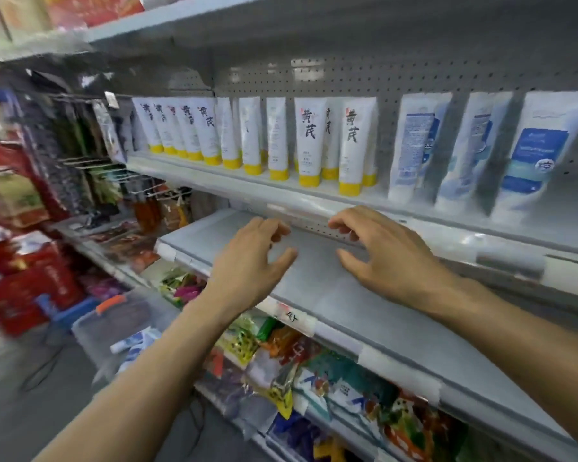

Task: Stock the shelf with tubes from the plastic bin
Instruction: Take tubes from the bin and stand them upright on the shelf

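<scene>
I see both hands reaching over the bare grey shelf (pixel 364 295), and both are empty. My left hand (pixel 247 261) hangs above the shelf's front edge with its fingers loosely curled and the thumb spread, gripping nothing. My right hand (pixel 381 248) is just beside it, nearer the back of the shelf, fingers bent and parted, also closed on nothing; I cannot tell whether its palm touches the surface. On the shelf above (pixel 281 191), white tubes with yellow caps (pixel 309 141) stand upright, caps down, in a row from the left end toward the middle. To their right, toward that shelf's right end, three blurred white-and-blue tubes (pixel 534 151) lean to the right. The plastic bin (pixel 114 325) sits low on the floor at the left, below the front edge of the bare shelf, with a white-and-blue tube (pixel 134 343) lying in it. Packed goods (pixel 281 358) fill the shelf beneath my arms.
</scene>
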Motion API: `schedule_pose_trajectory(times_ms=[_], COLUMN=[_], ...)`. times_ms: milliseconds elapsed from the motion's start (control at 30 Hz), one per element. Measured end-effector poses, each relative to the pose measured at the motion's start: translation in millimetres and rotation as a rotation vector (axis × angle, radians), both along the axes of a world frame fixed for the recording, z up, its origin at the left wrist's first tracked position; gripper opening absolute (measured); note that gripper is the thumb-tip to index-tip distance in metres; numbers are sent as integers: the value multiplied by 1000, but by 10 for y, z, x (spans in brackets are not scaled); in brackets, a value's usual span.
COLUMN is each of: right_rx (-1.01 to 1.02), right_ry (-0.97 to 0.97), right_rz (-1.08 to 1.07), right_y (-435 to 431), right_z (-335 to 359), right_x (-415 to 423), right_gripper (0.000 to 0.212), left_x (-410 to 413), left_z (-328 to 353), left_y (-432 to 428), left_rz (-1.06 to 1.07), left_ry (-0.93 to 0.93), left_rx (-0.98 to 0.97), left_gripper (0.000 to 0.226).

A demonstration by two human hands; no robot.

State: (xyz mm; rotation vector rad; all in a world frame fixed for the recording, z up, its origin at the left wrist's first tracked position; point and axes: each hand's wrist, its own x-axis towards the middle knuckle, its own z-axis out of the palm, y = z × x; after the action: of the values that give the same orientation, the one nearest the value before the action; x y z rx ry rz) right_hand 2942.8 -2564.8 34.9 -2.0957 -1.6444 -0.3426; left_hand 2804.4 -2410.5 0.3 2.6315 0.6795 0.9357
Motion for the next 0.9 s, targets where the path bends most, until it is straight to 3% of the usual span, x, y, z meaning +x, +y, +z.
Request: schedule_pose_trajectory(times_ms=[200,467,600,900], right_rx=[-87,-236,-366,-805], right_ry=[74,203,341,451], right_rz=[207,302,306,292], right_y=[1323,3519,4385,5797], right_z=[-488,-1254,-1798,-3051], right_x=[-541,-1399,-1711,-1852], right_gripper=[31,19,20,12], left_x=[-936,-2172,-2452,-2456], left_z=[-379,-1059,-1467,-2668], left_y=[1172,2965,3675,4843], left_rz=[194,411,473,536], left_ry=[40,97,147,302], left_rx=[-152,-443,-603,-920], left_gripper=[27,23,16,26])
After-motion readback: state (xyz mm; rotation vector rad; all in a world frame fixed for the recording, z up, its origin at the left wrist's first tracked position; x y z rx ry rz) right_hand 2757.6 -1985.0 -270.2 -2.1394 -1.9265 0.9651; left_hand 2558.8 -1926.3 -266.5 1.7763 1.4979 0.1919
